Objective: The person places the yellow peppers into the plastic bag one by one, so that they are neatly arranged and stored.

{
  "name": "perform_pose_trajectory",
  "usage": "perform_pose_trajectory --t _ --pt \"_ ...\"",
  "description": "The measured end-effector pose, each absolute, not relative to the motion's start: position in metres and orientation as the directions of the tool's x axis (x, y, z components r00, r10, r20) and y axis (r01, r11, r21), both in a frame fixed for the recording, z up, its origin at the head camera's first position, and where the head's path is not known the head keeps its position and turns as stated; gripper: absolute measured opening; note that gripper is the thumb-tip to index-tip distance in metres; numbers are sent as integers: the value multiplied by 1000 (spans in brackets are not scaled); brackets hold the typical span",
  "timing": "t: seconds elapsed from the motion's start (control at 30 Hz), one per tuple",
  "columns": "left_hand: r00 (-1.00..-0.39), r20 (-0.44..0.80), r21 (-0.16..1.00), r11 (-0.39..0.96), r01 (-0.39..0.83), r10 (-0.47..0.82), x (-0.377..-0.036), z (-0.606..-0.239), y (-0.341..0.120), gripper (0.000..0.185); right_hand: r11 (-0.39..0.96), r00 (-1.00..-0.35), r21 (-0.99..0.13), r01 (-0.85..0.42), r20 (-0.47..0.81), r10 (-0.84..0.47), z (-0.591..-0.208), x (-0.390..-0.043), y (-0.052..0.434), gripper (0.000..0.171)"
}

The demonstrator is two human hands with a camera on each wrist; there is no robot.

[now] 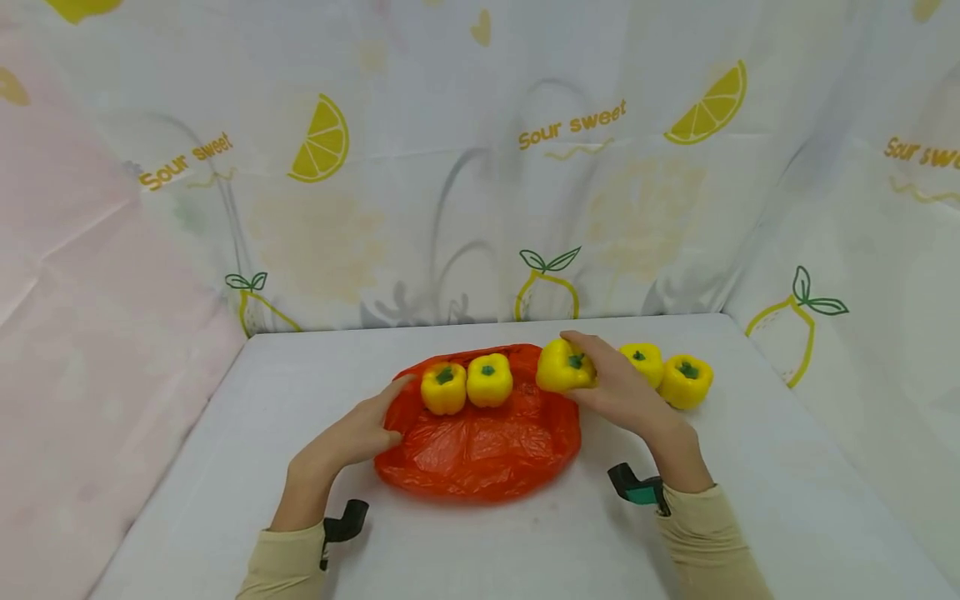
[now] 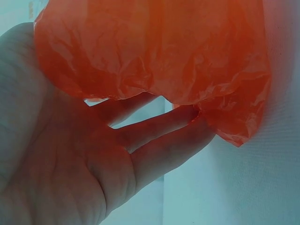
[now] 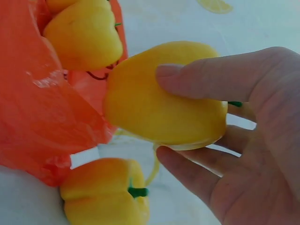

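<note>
A red plastic bag (image 1: 480,458) lies spread on the table with two yellow bell peppers on it, one at the left (image 1: 442,392) and one beside it (image 1: 490,383). My left hand (image 1: 352,431) is at the bag's left side, its spread, fairly straight fingers touching the plastic; in the left wrist view the bag (image 2: 150,51) covers some fingertips. Over the bag's right edge, my right hand (image 1: 626,392) holds another yellow bell pepper (image 1: 558,367) between thumb and fingers. That pepper (image 3: 136,103) appears beside the bag (image 3: 51,108) in the right wrist view.
Two more yellow bell peppers, one partly behind my right hand (image 1: 643,360) and one farther right (image 1: 685,385), stand on the white table (image 1: 465,550). A printed white curtain (image 1: 450,208) hangs behind the table, with cloth at both sides.
</note>
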State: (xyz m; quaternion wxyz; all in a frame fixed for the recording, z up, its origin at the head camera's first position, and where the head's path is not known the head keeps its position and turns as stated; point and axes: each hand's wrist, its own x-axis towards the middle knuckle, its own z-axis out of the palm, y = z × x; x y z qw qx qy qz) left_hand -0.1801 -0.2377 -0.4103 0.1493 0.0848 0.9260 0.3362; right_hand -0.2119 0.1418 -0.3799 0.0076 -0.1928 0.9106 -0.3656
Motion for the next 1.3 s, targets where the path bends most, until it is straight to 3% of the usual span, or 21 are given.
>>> perform_pose_trajectory --t 0.5,0.83,1.3 --pt "-942 -212 654 754 61 259 -180 -411 -239 85 664 -894 -624 -412 136 -427 -409 -228 112 69" --pt "-944 -200 651 755 73 264 -181 -411 -237 83 690 -920 -644 -331 57 -388 -413 -225 108 67" --pt "-945 -191 653 753 80 267 -181 -411 -237 84 783 -906 -460 -419 151 -396 -420 -226 101 61"
